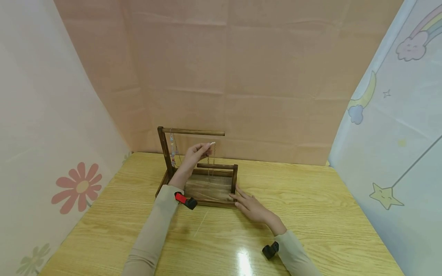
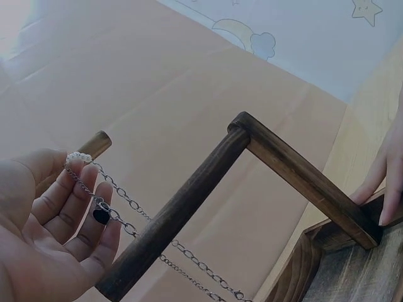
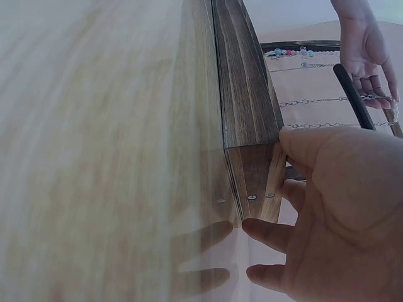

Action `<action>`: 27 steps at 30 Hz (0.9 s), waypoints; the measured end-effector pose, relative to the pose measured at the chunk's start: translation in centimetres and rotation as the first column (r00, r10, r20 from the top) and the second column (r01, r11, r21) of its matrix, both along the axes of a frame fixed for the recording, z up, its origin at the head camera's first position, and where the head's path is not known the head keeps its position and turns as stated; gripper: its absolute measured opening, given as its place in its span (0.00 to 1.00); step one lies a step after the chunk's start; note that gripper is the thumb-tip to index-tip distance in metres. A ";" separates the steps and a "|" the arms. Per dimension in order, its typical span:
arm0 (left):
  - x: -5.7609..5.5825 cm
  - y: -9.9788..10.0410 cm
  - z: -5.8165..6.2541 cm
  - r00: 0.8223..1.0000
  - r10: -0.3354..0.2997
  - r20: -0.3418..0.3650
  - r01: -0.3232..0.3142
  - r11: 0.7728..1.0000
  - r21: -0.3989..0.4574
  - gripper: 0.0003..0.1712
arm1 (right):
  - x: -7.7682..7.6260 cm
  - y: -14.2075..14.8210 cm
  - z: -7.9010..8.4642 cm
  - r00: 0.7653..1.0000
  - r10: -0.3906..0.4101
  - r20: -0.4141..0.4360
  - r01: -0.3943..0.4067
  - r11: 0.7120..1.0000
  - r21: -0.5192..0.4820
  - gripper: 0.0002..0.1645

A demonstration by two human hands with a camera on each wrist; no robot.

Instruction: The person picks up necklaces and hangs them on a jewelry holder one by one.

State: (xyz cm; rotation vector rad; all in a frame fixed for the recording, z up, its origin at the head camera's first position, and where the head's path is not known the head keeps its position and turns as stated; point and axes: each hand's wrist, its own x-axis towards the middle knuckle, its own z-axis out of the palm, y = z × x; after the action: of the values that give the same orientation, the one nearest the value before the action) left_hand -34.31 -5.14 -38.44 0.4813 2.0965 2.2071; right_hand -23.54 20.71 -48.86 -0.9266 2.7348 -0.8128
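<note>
Head view: left hand [image 1: 192, 156] pinches a beaded chain [image 2: 79, 157]. Right hand [image 1: 253, 209], loosely spread, touches the wooden stand [image 1: 207, 188].

Before you, a yellow wood-grain table [image 1: 304, 222] spans the lower frame, a glare [image 1: 244, 263] at bottom centre; a creased peach backdrop [image 1: 262, 76] rises behind, a flowered white panel [image 1: 45, 107] left, a starry one [image 1: 411, 126] right.

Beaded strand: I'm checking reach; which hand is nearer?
Left: the left hand is just right of the beaded strand; the right hand touches the wooden stand, farther right.
</note>
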 end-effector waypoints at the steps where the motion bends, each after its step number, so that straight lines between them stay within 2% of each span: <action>1: 0.0 0.0 0.1 1.000 -0.005 -0.003 0.005 1.000 0.002 0.25 | 0.0 0.0 0.0 1.000 0.000 0.000 0.000 1.000 0.001 0.27; 13: 0.0 0.6 0.8 1.000 -0.002 0.009 0.003 1.000 -0.014 0.23 | 0.0 0.1 0.1 1.000 0.005 -0.008 -0.005 1.000 0.005 0.28; 27: 0.0 1.5 1.2 0.999 -0.034 0.005 0.034 0.999 0.025 0.22 | 0.2 0.0 0.3 1.000 0.003 0.011 -0.003 1.000 -0.013 0.28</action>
State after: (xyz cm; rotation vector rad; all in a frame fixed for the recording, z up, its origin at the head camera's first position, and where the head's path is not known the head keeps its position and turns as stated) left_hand -34.35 -3.59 -37.26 0.5088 2.0443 2.2161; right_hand -23.39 20.66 -48.60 -0.9253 2.7215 -0.8331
